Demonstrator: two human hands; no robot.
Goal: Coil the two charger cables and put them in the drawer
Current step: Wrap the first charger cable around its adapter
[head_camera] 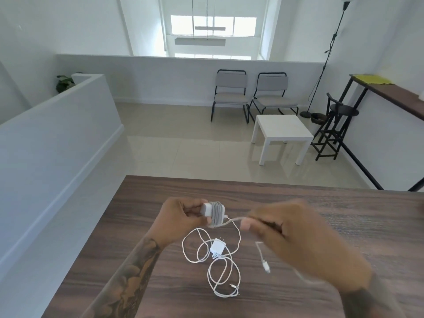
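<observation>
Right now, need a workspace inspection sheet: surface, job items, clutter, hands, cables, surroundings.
Surface: dark wood-grain tabletop, only the second charger lying on it.
Job's things: white square charger brick held above the table, its cable wound round it in several turns; second white plug charger lies on the table, uncoiled. No drawer in view.
Clutter: nothing seen.
Grippers: left hand grips the brick; right hand, motion-blurred, pinches the loose cable tail.
Cables: loose white cable tail hangs from the right hand, connector free; second charger's white cable sprawls in loose loops.
Surroundings: white low table, two grey chairs, black stools, black floor lamp.
</observation>
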